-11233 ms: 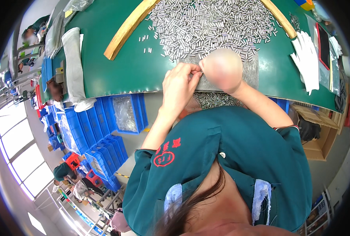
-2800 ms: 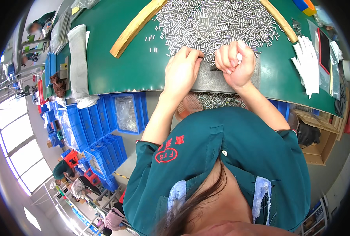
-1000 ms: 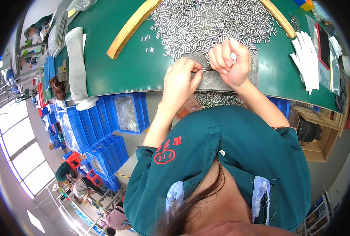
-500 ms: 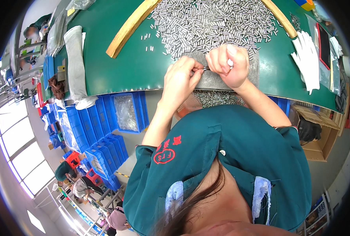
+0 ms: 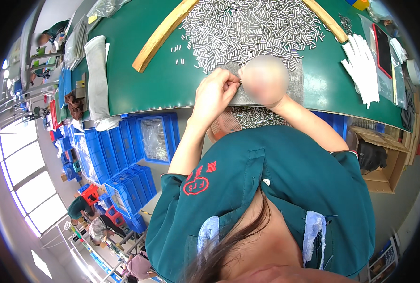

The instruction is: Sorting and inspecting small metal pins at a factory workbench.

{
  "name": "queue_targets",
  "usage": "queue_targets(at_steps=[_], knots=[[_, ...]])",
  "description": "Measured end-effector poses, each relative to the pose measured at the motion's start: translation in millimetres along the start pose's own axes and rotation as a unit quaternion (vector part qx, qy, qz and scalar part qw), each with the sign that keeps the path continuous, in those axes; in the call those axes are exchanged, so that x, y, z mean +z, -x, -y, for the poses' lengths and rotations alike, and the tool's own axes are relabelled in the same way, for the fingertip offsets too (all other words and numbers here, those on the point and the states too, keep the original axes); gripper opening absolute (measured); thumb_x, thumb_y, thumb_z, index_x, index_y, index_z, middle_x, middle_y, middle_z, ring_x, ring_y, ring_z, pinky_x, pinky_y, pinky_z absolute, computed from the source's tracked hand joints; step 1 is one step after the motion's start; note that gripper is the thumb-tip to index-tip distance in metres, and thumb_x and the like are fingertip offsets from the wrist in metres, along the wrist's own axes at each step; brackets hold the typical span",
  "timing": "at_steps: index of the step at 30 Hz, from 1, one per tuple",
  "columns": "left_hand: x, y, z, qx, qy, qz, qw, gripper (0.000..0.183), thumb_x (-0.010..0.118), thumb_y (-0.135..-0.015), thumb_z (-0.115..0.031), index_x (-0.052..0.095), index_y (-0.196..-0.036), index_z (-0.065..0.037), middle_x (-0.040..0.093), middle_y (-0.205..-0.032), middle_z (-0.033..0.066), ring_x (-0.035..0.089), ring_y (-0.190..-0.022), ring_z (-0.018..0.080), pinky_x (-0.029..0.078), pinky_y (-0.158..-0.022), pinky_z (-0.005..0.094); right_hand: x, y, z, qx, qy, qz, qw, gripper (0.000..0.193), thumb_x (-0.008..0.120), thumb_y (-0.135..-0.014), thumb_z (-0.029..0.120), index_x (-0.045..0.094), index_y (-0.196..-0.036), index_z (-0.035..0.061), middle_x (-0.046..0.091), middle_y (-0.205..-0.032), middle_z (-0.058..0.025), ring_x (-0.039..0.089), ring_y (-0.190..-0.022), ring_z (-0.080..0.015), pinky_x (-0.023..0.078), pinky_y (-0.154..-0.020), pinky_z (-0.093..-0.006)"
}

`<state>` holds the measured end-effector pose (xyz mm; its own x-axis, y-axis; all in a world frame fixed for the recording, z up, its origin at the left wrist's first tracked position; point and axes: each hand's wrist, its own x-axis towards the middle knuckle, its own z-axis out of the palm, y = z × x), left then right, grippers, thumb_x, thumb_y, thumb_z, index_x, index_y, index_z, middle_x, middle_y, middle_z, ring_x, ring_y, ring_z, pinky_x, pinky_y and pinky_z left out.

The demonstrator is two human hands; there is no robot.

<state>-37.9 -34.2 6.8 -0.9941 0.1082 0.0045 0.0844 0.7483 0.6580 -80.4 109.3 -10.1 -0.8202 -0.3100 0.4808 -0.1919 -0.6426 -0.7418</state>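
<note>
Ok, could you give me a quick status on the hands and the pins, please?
Left hand pinching one small metal pin. Right hand blurred, grip unclear. Pin pile on green table. Nothing blocking.

Left hand [image 5: 214, 92] pinching a thin metal pin [image 5: 237, 82] at the near edge of the green table [image 5: 139, 89], right hand [image 5: 265, 80] blurred just beside it, heap of small metal pins [image 5: 252, 30] between two wooden strips, white gloves [image 5: 361, 68] to the right, blue bins [image 5: 125, 160] below the table

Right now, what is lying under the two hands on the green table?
A grey metal sheet lies under both hands, at the edge of the pile of pins. The right hand hides the part beneath it.
</note>
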Motion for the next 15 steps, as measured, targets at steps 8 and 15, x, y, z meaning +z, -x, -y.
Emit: queue_targets(at_steps=[8,15], knots=[[-0.5,-1.4,-1.1,-0.012,0.022,0.01,1.0,0.011,0.065,-0.074,-0.008,0.061,-0.083,-0.002,0.054,-0.073,0.0047,0.051,-0.062,0.0123,0.044,-0.06,0.0257,-8.6,-3.5,2.6,0.087,-0.224,-0.131,0.962,0.044,0.032,-0.091,0.026,0.032,-0.051,0.0078,0.029,-0.042,-0.0004,0.023,-0.037,-0.0087,0.02,-0.034,-0.0232],[0.0,-1.5,0.1,-0.014,0.029,0.016,0.999,0.011,0.065,-0.074,-0.008,0.061,-0.082,-0.002,0.052,-0.071,0.0043,0.05,-0.061,0.0116,0.043,-0.059,0.0256,-7.7,-3.2,2.4,0.077,-0.242,-0.119,0.96,0.044,0.031,-0.092,0.024,0.033,-0.052,0.0074,0.03,-0.043,-0.0008,0.024,-0.037,-0.0088,0.021,-0.035,-0.0233]])
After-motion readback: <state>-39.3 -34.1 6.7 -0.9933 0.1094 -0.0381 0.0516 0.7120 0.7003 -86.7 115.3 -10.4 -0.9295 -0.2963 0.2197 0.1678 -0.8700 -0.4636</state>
